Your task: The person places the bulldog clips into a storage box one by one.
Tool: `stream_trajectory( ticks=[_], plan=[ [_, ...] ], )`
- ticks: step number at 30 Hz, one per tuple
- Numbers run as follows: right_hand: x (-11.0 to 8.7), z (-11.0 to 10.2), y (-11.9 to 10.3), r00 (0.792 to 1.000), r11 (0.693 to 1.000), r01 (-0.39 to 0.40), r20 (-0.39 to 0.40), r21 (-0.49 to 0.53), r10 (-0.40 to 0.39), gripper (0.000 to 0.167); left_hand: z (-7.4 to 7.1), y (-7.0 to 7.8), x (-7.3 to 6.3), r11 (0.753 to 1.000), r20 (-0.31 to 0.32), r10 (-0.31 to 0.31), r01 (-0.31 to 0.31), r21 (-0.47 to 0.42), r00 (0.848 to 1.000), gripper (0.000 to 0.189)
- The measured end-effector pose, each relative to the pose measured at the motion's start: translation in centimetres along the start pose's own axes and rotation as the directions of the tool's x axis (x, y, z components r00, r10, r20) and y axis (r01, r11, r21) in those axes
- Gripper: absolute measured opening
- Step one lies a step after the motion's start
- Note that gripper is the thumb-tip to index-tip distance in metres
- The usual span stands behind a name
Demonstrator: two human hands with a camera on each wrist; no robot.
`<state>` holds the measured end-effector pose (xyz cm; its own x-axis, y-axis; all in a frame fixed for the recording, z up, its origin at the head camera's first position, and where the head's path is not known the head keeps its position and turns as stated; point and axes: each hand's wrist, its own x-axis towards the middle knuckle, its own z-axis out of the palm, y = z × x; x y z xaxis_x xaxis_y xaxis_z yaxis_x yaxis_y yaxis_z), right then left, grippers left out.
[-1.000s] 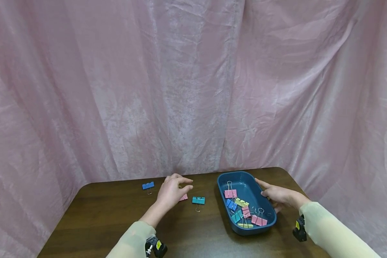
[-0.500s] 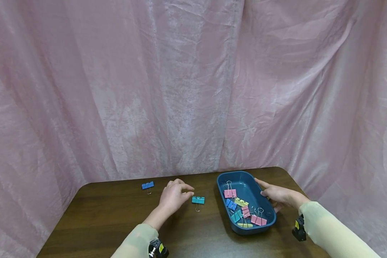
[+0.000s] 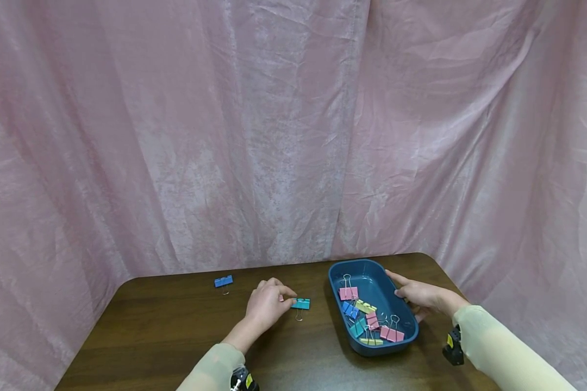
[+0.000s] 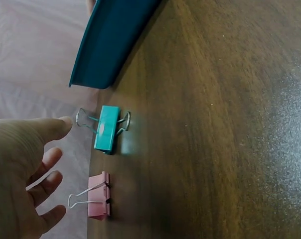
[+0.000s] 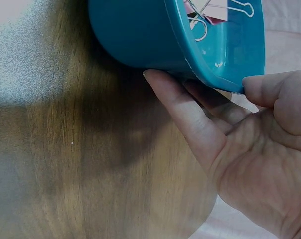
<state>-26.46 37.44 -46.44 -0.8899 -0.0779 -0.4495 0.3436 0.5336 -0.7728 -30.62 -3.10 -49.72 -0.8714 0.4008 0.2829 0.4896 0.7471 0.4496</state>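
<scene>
Far left on the brown table (image 3: 151, 331) there's a blue clip (image 3: 223, 282), wire handle toward the near side. Next, L hand (image 3: 266, 305) is by a pink clip (image 4: 97, 196), fingers apart, nothing held afaict, thumb near a teal clip (image 3: 301, 303) just right of it. Further right, dark blue bin (image 3: 372, 351) w/ mixed-color clips (image 3: 372, 320), mostly left & near end. R hand (image 3: 423, 297) grips its right side, thumb at rim, fingers underneath.

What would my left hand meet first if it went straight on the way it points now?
Probably the teal binder clip, which lies just ahead of your left hand in the left wrist view, though the exact gap is hard to judge.
</scene>
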Motion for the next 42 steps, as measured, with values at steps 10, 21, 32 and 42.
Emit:
stream_trajectory(
  ticks=[10,21,32,42],
  plan=[
    [0.1,0.0,0.1,1.000,1.000,0.009,0.006,0.008,-0.009,0.068,0.9,-0.3,0.1,0.999,-0.031,0.021,-0.021,0.024,0.999,0.010],
    [-0.2,0.2,-0.1,1.000,1.000,0.005,0.001,0.001,-0.005,0.070,1.6,0.1,0.0,0.999,-0.004,-0.007,0.007,0.039,1.000,0.009],
    [-0.1,0.2,-0.1,1.000,1.000,-0.001,-0.001,0.005,0.001,0.071,1.8,0.1,0.1,0.999,0.008,-0.020,0.019,0.046,1.000,0.004],
    [-0.2,0.3,0.0,1.000,1.000,0.008,-0.004,-0.003,-0.008,0.071,1.9,-0.1,0.2,0.999,0.000,-0.010,0.010,0.047,1.000,0.004]
  ],
)
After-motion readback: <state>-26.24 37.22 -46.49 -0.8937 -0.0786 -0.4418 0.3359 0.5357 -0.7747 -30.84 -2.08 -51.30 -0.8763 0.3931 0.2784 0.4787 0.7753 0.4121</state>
